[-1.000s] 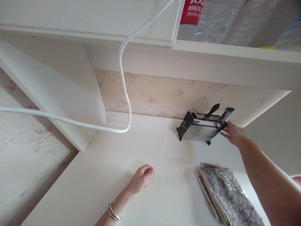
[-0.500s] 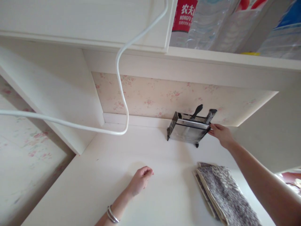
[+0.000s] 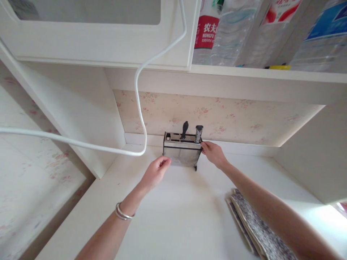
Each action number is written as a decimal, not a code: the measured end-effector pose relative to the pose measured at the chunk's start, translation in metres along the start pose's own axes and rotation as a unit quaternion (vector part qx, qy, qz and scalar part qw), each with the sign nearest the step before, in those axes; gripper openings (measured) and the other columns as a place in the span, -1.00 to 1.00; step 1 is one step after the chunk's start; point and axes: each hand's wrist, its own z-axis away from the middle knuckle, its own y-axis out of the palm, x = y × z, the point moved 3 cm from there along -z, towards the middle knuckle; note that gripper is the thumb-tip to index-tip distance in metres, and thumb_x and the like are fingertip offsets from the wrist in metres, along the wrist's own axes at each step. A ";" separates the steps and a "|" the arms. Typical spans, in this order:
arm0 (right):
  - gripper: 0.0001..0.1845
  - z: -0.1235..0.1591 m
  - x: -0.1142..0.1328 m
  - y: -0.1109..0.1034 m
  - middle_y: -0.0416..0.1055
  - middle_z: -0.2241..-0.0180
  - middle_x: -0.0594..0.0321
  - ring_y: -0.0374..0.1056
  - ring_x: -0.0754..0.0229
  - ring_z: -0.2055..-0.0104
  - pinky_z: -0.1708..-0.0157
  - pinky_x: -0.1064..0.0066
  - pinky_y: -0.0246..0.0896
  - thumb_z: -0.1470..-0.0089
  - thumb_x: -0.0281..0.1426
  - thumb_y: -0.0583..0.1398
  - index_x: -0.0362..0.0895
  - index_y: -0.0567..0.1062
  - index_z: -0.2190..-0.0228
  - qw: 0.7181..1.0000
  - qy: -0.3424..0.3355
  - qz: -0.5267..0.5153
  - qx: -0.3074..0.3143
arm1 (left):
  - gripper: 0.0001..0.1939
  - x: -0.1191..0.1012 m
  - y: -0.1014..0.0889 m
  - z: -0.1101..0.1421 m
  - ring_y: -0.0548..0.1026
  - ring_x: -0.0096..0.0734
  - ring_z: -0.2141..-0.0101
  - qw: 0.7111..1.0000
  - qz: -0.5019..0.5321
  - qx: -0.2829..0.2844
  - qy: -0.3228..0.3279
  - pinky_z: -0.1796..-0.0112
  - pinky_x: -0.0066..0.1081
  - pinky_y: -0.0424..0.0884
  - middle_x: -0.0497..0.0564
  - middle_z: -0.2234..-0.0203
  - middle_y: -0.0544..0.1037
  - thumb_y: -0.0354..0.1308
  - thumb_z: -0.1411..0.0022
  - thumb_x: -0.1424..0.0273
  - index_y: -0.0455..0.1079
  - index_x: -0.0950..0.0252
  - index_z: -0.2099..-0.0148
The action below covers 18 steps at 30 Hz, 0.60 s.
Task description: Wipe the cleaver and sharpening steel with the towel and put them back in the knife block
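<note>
A knife holder [image 3: 182,155] with clear panels and a black frame stands on the white counter against the back wall. Two handles rise from its slotted top: a slim black handle [image 3: 184,129] and a thicker, worn handle [image 3: 198,133]. My right hand [image 3: 214,153] pinches the holder's upper right edge. At the lower left corner is my left hand [image 3: 155,172], its fingers curled closed. It covers the holder's left foot, and I cannot tell whether it touches the frame. Silver bangles [image 3: 123,213] circle my left wrist.
A folded grey patterned cloth [image 3: 252,220] lies on the counter [image 3: 176,224], partly behind my right forearm. Overhead, a shelf [image 3: 257,75] holds several plastic bottles [image 3: 230,32] beside a white cabinet door [image 3: 108,43]. A white cable [image 3: 141,108] hangs across the view.
The knife holder has moved left along the back wall and turned squarer to me, with my right hand still on it. My left hand has risen to its left corner.
</note>
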 end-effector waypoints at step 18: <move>-0.64 0.002 0.111 0.077 0.51 0.11 0.14 0.45 0.07 0.12 0.13 0.34 0.25 -0.17 -0.24 0.07 -0.10 0.40 0.04 0.993 -0.059 -0.036 0.091 | -0.70 -0.045 -0.084 -0.123 0.44 -0.41 0.58 0.977 -0.161 -0.128 0.061 0.54 -0.41 0.39 0.08 0.43 0.49 0.15 -0.18 0.28 0.32 0.34 0.09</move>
